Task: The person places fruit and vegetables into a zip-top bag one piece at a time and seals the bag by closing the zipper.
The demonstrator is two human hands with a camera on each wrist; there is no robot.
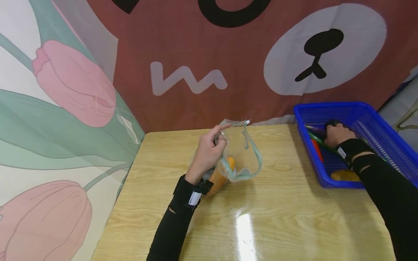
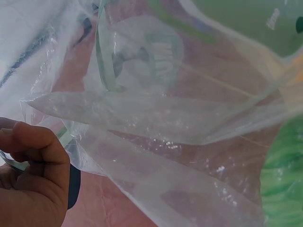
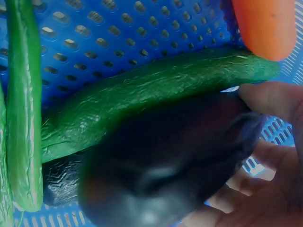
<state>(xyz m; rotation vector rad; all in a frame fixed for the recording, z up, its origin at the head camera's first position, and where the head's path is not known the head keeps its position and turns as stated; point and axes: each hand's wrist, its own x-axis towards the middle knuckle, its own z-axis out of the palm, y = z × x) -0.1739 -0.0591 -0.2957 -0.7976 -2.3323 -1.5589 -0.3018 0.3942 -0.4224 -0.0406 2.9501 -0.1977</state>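
Note:
My left hand [image 1: 207, 148] pinches the rim of a clear zip bag [image 1: 251, 174], whose mouth gapes to the right. An orange-brown rounded thing [image 1: 215, 184] shows below that hand, partly covered by the bag and wrist; its kind is unclear. In the left wrist view a green striped rounded thing [image 2: 285, 175] shows at the right edge. Inside the blue basket, my right hand [image 1: 339, 136] grips a dark, glossy eggplant [image 3: 165, 156], thumb on one side and fingers on the other. A long green cucumber [image 3: 142, 90] lies alongside it.
The blue plastic basket [image 1: 326, 183] stands at the table's right. It also holds an orange carrot [image 3: 265, 28], another long green vegetable [image 3: 23, 109] and a brownish oblong thing [image 1: 344, 175]. A printed cloth [image 1: 196, 112] hangs behind the wooden table [image 1: 277, 217].

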